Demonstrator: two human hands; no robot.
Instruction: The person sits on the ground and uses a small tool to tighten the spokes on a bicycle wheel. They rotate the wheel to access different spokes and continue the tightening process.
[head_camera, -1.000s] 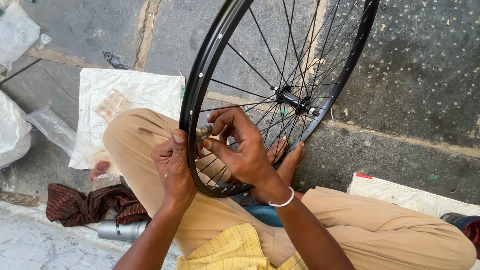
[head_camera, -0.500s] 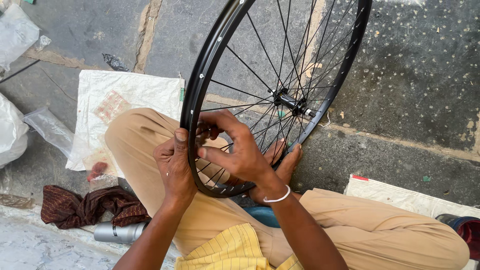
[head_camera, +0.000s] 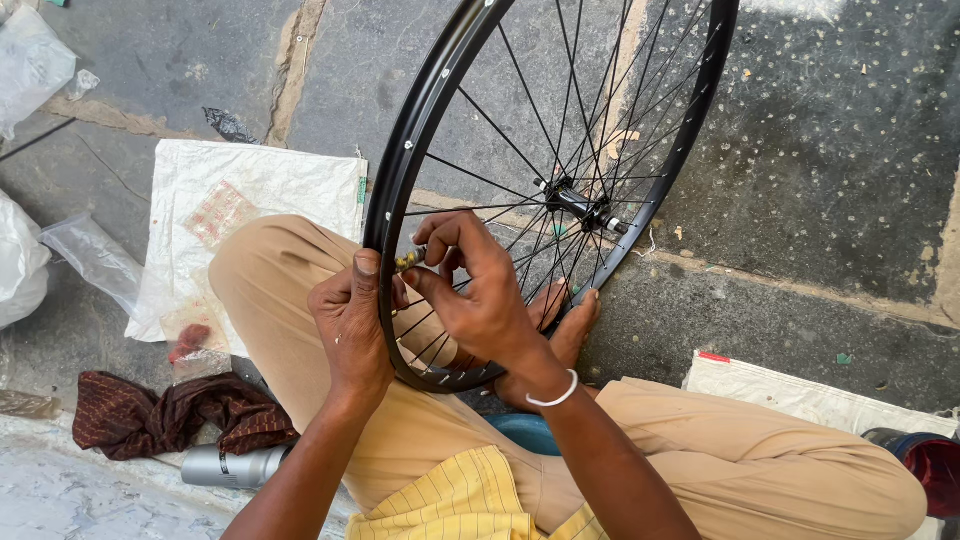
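Our left hand (head_camera: 350, 325) wraps its grip around the black wheel rim (head_camera: 400, 190); our right hand (head_camera: 480, 290) pinches a small brass nipple (head_camera: 408, 261) — spokes (head_camera: 480, 178) beside it.

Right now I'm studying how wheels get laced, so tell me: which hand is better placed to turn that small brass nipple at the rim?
Probably the right hand: its fingertips already pinch the brass nipple inside the black rim. The left hand is wrapped around the rim's outer edge, steadying the wheel.

Black spoked bicycle wheel (head_camera: 420, 160), upright on lap, small brass nipple (head_camera: 408, 261) at rim
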